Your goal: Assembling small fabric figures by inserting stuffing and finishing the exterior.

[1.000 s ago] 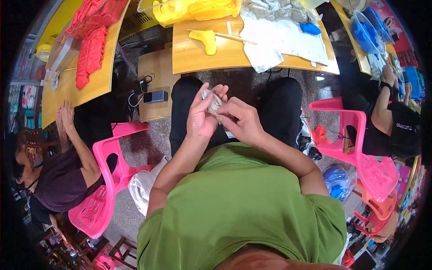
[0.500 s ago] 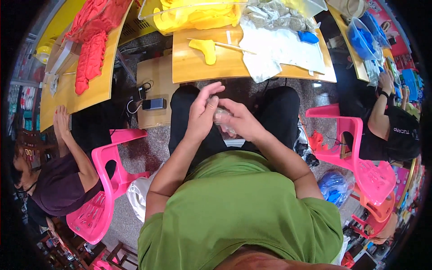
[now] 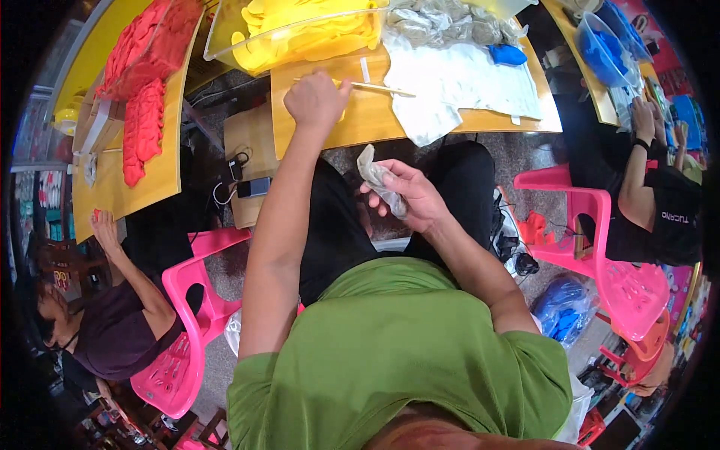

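My left hand (image 3: pixel 316 101) reaches over the wooden table (image 3: pixel 360 135), back up and fingers curled under. It covers most of a flat yellow piece, whose edges barely show around it, so what the fingers hold is hidden. A thin wooden stick (image 3: pixel 382 90) lies beside the hand. Over my lap, my right hand (image 3: pixel 416 196) is closed around a crumpled, greyish, filmy bundle (image 3: pixel 386 187), which pokes out past the fingers toward the table.
A clear bin (image 3: pixel 296 34) of yellow pieces stands at the back. To its right, a grey filmy pile (image 3: pixel 450 26) and a blue piece (image 3: pixel 507 55) lie on white cloth (image 3: pixel 465 97). Red pieces (image 3: pixel 142 112) fill the left table. People sit on pink chairs (image 3: pixel 199 300) at both sides.
My hands have parted: the left went forward from my lap onto the table over the yellow piece. The right stayed over my lap with the grey bundle, which now shows more.
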